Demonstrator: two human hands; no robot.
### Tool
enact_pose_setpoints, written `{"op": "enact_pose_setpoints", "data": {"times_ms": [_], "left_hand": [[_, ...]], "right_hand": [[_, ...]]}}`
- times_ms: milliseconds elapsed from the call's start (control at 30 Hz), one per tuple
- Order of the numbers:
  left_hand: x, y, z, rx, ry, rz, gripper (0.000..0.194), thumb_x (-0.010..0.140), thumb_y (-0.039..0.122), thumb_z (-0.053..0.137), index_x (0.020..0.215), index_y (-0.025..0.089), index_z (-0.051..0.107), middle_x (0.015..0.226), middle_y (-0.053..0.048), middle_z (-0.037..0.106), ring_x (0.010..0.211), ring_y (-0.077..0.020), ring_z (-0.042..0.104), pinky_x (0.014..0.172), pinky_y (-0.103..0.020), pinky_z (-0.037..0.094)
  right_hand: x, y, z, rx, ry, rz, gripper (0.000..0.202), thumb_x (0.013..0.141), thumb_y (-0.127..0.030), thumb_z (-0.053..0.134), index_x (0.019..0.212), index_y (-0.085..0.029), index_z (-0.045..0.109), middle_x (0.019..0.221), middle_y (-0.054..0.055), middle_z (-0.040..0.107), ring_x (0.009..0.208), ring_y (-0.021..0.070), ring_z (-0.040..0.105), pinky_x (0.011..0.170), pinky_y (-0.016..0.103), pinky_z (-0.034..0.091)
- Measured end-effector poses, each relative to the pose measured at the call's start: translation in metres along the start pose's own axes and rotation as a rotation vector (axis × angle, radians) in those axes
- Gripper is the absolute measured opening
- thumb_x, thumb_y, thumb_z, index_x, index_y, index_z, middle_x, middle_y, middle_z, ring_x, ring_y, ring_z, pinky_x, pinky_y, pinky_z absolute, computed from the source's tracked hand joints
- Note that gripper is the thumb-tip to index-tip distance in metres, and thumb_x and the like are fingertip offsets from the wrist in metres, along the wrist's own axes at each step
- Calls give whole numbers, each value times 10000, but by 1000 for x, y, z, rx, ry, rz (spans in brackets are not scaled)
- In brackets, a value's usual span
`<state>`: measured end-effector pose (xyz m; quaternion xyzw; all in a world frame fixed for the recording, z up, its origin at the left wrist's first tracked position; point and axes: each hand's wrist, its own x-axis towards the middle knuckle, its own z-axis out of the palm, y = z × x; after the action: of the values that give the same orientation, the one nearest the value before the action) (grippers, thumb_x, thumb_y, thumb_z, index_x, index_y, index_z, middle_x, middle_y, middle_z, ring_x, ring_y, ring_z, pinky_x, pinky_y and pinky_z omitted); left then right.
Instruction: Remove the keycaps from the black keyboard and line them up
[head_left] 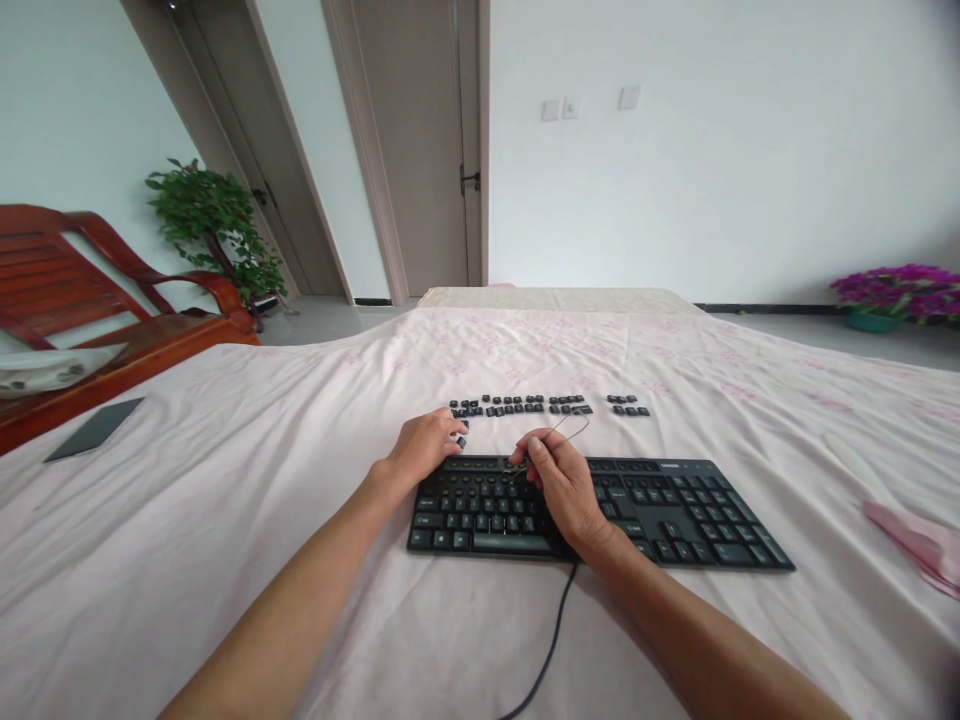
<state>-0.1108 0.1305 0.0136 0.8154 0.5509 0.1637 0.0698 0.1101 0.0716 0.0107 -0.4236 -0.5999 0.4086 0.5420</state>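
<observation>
A black keyboard (517, 543) lies on the pink patterned cloth, with several keys off its upper rows. Beyond it, loose black keycaps (514, 409) stand in two rows. My left hand (426, 445) is at the keyboard's top left corner, its fingers curled by a loose keycap (461, 441); whether it grips that keycap is unclear. Over the middle of the keyboard, my right hand (559, 480) pinches a thin wire tool (577, 430), whose loop sticks up past the fingers. The wire's lower end is near the upper key rows, partly hidden by the fingers.
A black cable (556, 640) runs from the keyboard toward me. A dark flat object (96, 428) lies at the cloth's left edge, a pink cloth (919, 540) at the right. Further off are a wooden bench (112, 270), a green plant (214, 220) and purple flowers (900, 290).
</observation>
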Motion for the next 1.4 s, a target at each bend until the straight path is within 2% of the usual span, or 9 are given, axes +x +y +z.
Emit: {"op": "enact_pose_setpoints", "data": {"times_ms": [133, 433, 667, 800, 967, 1167, 1400], "left_hand": [[3, -3, 0, 1, -39, 32, 199, 745, 191, 664, 910, 274, 740, 912, 11, 688, 868, -174, 638, 741, -247, 443], [4, -6, 0, 58, -85, -192, 187, 744, 258, 669, 917, 270, 740, 870, 7, 735, 813, -175, 657, 669, -245, 437], [6, 2, -11, 140, -139, -224, 160, 725, 213, 666, 865, 244, 736, 864, -16, 733, 812, -187, 660, 672, -252, 450], [12, 7, -10, 145, -43, -198, 164, 773, 272, 653, 920, 277, 728, 880, 5, 719, 838, -181, 651, 696, -256, 451], [24, 16, -1, 220, 99, -77, 169, 791, 323, 667, 943, 297, 733, 966, -15, 662, 927, -197, 608, 778, -281, 445], [37, 22, 10, 285, 123, -43, 152, 762, 318, 700, 904, 291, 747, 958, -34, 640, 941, -223, 564, 830, -338, 414], [38, 19, 15, 327, 91, -55, 136, 762, 318, 685, 878, 279, 747, 935, -53, 640, 953, -243, 542, 829, -360, 388]], "right_hand": [[0, 0, -1, 6, 2, -2, 259, 954, -400, 458, 847, -189, 564, 759, 23, 637, 606, 127, 484, 575, 258, 402], [0, -1, -1, -3, -1, 7, 258, 952, -397, 458, 845, -189, 566, 758, 22, 641, 604, 125, 490, 582, 255, 411], [0, 0, -1, 8, -3, 20, 245, 950, -390, 464, 859, -191, 573, 753, 15, 641, 605, 122, 489, 583, 251, 407], [0, 0, -2, -7, -3, 4, 252, 956, -386, 453, 851, -190, 571, 741, 13, 640, 593, 121, 485, 575, 249, 401], [0, 1, -2, -15, -12, 4, 255, 957, -392, 449, 853, -190, 566, 746, 14, 645, 582, 120, 486, 567, 250, 403], [-1, 3, -2, -32, -15, 18, 260, 955, -401, 455, 864, -190, 576, 751, 15, 650, 579, 119, 486, 570, 252, 408], [-1, 2, -2, -49, -20, 33, 268, 955, -406, 452, 864, -188, 578, 742, 15, 650, 580, 120, 488, 576, 251, 411]]}}
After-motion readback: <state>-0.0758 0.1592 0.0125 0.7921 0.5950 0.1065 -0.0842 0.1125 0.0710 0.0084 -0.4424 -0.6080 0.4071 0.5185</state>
